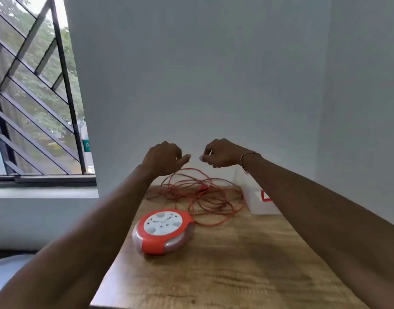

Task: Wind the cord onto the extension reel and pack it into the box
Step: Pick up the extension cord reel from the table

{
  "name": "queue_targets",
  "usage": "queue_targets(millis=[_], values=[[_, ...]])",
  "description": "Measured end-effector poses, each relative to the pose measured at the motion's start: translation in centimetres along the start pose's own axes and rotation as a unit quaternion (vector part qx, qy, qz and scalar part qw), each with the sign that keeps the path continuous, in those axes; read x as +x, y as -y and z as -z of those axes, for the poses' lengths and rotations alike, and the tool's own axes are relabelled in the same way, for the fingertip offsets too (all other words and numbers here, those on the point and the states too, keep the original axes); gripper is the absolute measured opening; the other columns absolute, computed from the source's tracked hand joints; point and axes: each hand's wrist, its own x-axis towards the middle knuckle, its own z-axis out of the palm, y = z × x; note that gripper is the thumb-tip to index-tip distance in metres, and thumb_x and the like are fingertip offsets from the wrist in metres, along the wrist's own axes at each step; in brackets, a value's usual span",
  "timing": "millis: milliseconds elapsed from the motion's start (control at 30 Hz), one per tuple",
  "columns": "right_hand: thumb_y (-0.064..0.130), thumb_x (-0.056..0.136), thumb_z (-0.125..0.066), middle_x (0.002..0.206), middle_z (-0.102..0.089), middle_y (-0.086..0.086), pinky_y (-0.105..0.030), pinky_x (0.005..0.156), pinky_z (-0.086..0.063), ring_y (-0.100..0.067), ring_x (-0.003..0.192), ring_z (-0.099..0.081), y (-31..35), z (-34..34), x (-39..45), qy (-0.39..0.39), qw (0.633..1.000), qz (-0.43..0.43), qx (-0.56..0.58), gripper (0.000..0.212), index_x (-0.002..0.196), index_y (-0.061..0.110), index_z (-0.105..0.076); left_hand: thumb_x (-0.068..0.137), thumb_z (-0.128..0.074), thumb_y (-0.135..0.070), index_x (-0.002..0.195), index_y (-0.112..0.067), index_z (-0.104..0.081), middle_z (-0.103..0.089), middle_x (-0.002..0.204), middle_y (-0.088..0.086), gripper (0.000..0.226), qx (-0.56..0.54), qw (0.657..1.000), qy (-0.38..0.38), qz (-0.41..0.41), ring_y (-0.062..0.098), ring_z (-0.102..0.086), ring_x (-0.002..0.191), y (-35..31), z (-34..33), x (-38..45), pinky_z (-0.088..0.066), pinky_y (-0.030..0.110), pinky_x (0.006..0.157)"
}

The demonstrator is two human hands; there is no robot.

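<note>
- Orange thin cord (198, 195), plastic-sheathed, lies in a loose tangle of loops on the wood-grain worktop (247, 264), at its far end against the pale wall.
- Head view: I hold both hands raised above that tangle, near each other and apart from everything. My left hand (162, 158) has its fingers curled under with the thumb poking toward the right; my right hand (220, 153) is loosely curled too. I see nothing in either grip.
- The round orange-and-white plastic extension reel (163, 230) lies flat, socket face up, nearer me than the tangle. One strand runs from the loops to its right edge.
- The reel sits below and nearer than my left hand, so I judge that hand is better placed to steady it, while the right takes the cord.
- The translucent plastic box (256, 197) with a red mark stands just right of the tangle, partly hidden by my right forearm.
</note>
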Motion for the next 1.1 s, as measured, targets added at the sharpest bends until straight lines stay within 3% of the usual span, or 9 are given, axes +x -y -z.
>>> queue_targets(millis=[67,200,433,533,633,767,900,1000,1100], values=[[0.04,0.088,-0.058,0.081,-0.074,-0.005,-0.026,0.064,-0.056,-0.013,0.067,-0.071,0.3,-1.7,-0.5,0.053,0.997,-0.012,0.047,0.031,0.092,0.011,-0.068,0.087,-0.043,-0.065,0.063,-0.016,-0.066,-0.064,0.06,-0.002,0.059,0.021,1.0,0.012,0.012,0.021,-0.062,0.061,0.8,-0.3,-1.6,-0.042,0.027,0.055],[0.032,0.089,-0.061,0.08,-0.074,-0.009,-0.033,0.067,-0.06,-0.019,0.068,-0.072,0.7,-5.9,-1.6,0.127,0.982,-0.045,0.133,0.029,0.093,0.005,-0.068,0.083,-0.045,-0.068,0.048,-0.015,-0.048,-0.051,0.045,-0.005,0.064,0.026,0.996,0.076,0.036,0.017,-0.053,0.046,2.8,-2.2,-5.4,-0.036,0.023,0.047],[0.02,0.091,-0.057,0.088,-0.069,-0.016,-0.037,0.067,-0.06,-0.026,0.074,-0.069,2.4,-11.2,-3.6,0.227,0.944,-0.099,0.217,0.021,0.104,0.005,-0.064,0.08,-0.048,-0.074,0.074,-0.027,-0.058,-0.067,0.063,0.001,0.048,-0.058,0.932,0.302,0.192,0.016,-0.066,0.042,5.6,-4.4,-10.3,-0.052,0.026,0.04],[0.025,0.089,-0.062,0.091,-0.07,-0.017,-0.035,0.065,-0.06,-0.027,0.074,-0.069,2.7,-12.2,-4.1,0.226,0.938,-0.113,0.236,0.026,0.103,0.004,-0.066,0.081,-0.043,-0.075,0.093,-0.016,-0.063,-0.068,0.073,0.007,0.064,-0.067,0.899,0.366,0.231,0.022,-0.07,0.049,6.1,-5.0,-11.5,-0.055,0.03,0.043],[0.027,0.088,-0.065,0.098,-0.069,-0.023,-0.038,0.071,-0.06,-0.029,0.072,-0.069,2.9,-12.6,-4.4,0.224,0.929,-0.128,0.266,0.033,0.102,-0.003,-0.067,0.081,-0.038,-0.074,0.085,-0.012,-0.064,-0.071,0.069,0.012,0.068,-0.098,0.9,0.337,0.26,0.028,-0.069,0.048,6.2,-5.7,-12.6,-0.058,0.039,0.045],[0.025,0.088,-0.067,0.099,-0.066,-0.022,-0.034,0.069,-0.06,-0.027,0.07,-0.068,3.0,-12.8,-4.9,0.222,0.911,-0.16,0.309,0.036,0.106,-0.005,-0.065,0.076,-0.04,-0.074,0.079,-0.015,-0.066,-0.07,0.066,0.007,0.064,-0.122,0.921,0.271,0.252,0.024,-0.069,0.047,6.2,-5.8,-12.7,-0.054,0.03,0.041],[0.023,0.086,-0.069,0.113,-0.063,-0.021,-0.029,0.065,-0.058,-0.026,0.081,-0.069,2.6,-12.5,-5.3,0.216,0.873,-0.175,0.401,0.04,0.114,-0.003,-0.061,0.081,-0.043,-0.066,0.08,-0.057,-0.06,-0.063,0.076,-0.009,0.019,-0.209,0.943,0.151,0.213,0.017,-0.066,0.064,5.3,-5.3,-12.3,-0.05,0.027,0.041],[0.022,0.084,-0.071,0.108,-0.067,-0.02,-0.034,0.072,-0.06,-0.029,0.088,-0.071,2.3,-12.2,-5.5,0.221,0.856,-0.164,0.437,0.037,0.112,-0.001,-0.062,0.09,-0.041,-0.065,0.079,-0.029,-0.061,-0.069,0.084,0.003,0.043,-0.236,0.939,0.105,0.227,0.018,-0.065,0.07,4.5,-4.8,-11.0,-0.055,0.034,0.061],[0.029,0.083,-0.072,0.099,-0.072,-0.019,-0.033,0.068,-0.059,-0.03,0.085,-0.071,2.0,-11.4,-5.7,0.221,0.86,-0.151,0.434,0.036,0.108,0.004,-0.063,0.088,-0.041,-0.069,0.07,-0.016,-0.057,-0.065,0.067,0.005,0.058,-0.229,0.952,0.032,0.201,0.023,-0.062,0.062,3.7,-3.7,-9.6,-0.049,0.034,0.062]])
